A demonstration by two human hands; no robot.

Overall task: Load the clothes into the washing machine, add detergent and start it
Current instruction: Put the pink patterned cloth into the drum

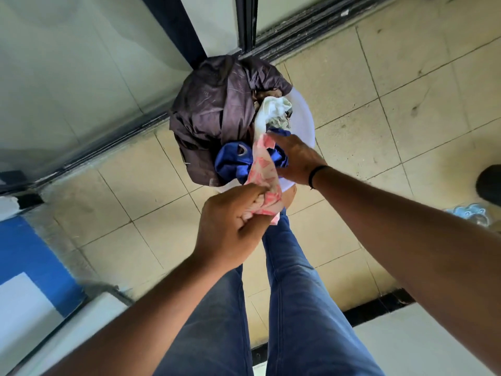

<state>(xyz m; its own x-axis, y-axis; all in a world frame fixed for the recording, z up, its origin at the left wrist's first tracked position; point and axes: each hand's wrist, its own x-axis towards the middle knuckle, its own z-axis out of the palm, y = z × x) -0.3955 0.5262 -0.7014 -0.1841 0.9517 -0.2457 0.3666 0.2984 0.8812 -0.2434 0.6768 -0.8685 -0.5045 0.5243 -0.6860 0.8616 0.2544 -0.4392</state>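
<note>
Standing on the tiled floor (352, 104), a white basket (305, 115) held piled clothes (214, 109). The left hand (230, 223) gripped a pink-patterned cloth (264, 169) above its near rim; the right hand (295, 158) seemingly pinched the cloth's upper end.

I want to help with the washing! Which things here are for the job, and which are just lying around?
For the job:
pink-and-white cloth, held by left hand
blue garment
dark brown garment
white cloth
white basin

Lying around:
black round object
crumpled clear plastic
</note>
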